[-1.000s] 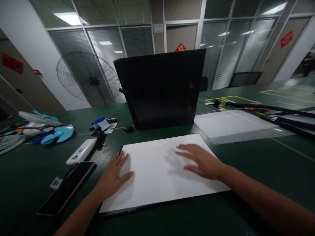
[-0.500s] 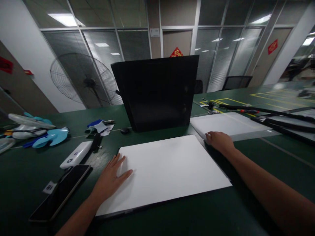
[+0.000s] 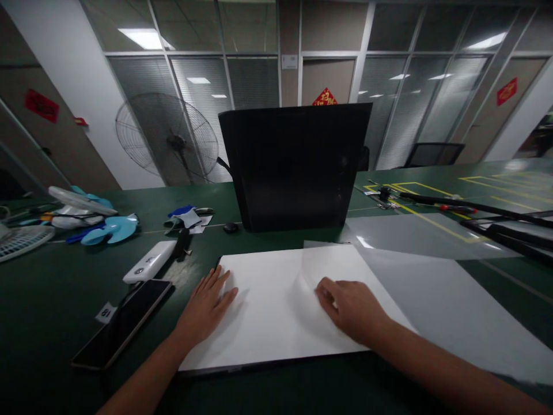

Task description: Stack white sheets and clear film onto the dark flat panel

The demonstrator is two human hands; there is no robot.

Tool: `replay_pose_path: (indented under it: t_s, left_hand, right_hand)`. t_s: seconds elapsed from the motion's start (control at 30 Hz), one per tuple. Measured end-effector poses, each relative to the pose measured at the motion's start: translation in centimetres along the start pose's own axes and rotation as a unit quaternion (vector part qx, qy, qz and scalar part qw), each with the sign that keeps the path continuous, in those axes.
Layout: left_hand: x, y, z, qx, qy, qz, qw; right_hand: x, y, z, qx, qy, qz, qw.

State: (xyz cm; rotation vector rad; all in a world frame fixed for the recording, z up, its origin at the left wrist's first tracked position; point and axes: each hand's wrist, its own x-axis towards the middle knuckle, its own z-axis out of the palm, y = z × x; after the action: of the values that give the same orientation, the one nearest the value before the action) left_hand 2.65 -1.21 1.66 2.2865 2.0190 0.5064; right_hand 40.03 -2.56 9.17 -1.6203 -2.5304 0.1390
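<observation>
A white rectangular panel (image 3: 268,311) with a dark edge lies on the green table. My left hand (image 3: 208,305) rests flat on its left part, fingers spread. Over the panel's right half, my right hand (image 3: 352,305) is pinched on the edge of a thin translucent sheet (image 3: 449,300). From my right fingers the sheet stretches rightward beyond the panel. Behind it, another clear sheet (image 3: 415,233) lies on the table.
A black upright board (image 3: 298,167) stands behind the panel. To the left are a phone (image 3: 125,323), a white device (image 3: 151,260) and blue fan blades (image 3: 113,229). Black strips (image 3: 496,207) lie at the right.
My right hand has moved left from the sheets beside the panel to above the panel, drawing the translucent sheet along. My left hand stays on the panel. The view has turned slightly left.
</observation>
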Motion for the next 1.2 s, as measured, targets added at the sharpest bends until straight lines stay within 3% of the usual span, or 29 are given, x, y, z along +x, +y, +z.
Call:
replay_pose_path:
  t_s: [0.07, 0.17, 0.23, 0.3, 0.4, 0.47, 0.57, 0.67, 0.73, 0.8, 0.87, 0.97, 1.2]
  left_hand:
    - [0.0, 0.1, -0.1, 0.001, -0.003, -0.007, 1.0]
    - [0.0, 0.2, -0.2, -0.001, -0.008, -0.005, 1.0]
    - [0.0, 0.2, -0.2, -0.004, -0.009, 0.0, 1.0]
    - [0.0, 0.1, -0.1, -0.009, -0.005, 0.002, 1.0]
    - [0.0, 0.0, 0.0, -0.011, 0.001, 0.004, 1.0]
    - [0.0, 0.0, 0.0, -0.008, 0.003, 0.005, 1.0]
    - [0.1, 0.1, -0.1, -0.003, -0.002, 0.003, 1.0]
    - [0.1, 0.2, -0.1, 0.003, -0.014, 0.003, 1.0]
    - [0.0, 0.2, -0.1, 0.012, -0.018, 0.004, 1.0]
    - [0.0, 0.1, 0.0, 0.021, -0.017, 0.009, 1.0]
    - [-0.1, -0.2, 0.0, 0.026, -0.018, 0.018, 0.999]
    - [-0.2, -0.7, -0.1, 0.027, -0.027, 0.035, 0.999]
    - [-0.2, -1.3, 0.3, 0.015, -0.025, 0.028, 0.999]
  right_hand:
    - [-1.1, -2.0, 0.2, 0.086, -0.051, -0.09, 0.991]
    - [-2.1, -2.6, 0.0, 0.139, -0.085, -0.187, 0.969]
    - [-2.0, -2.1, 0.0, 0.085, -0.046, -0.168, 0.981]
    - [-1.5, -1.3, 0.1, -0.006, 0.003, -0.088, 0.996]
    - [-0.7, -0.7, 0.5, -0.091, -0.02, 0.004, 0.996]
    - [-0.6, -0.8, 0.7, -0.084, -0.048, -0.013, 0.995]
    - [-0.9, -1.4, 0.8, 0.017, -0.066, -0.089, 0.994]
    - [-1.5, -2.0, 0.9, 0.14, -0.106, -0.172, 0.969]
    - [-1.6, -2.1, 1.1, 0.163, -0.104, -0.213, 0.958]
    - [-1.4, -1.7, 1.3, 0.127, -0.059, -0.192, 0.971]
    - [-1.1, -1.1, 1.7, 0.053, -0.006, -0.111, 0.992]
    - [-0.5, -0.1, 2.2, -0.034, 0.005, -0.018, 0.999]
    - [-0.2, -0.1, 3.0, -0.019, -0.013, -0.06, 0.998]
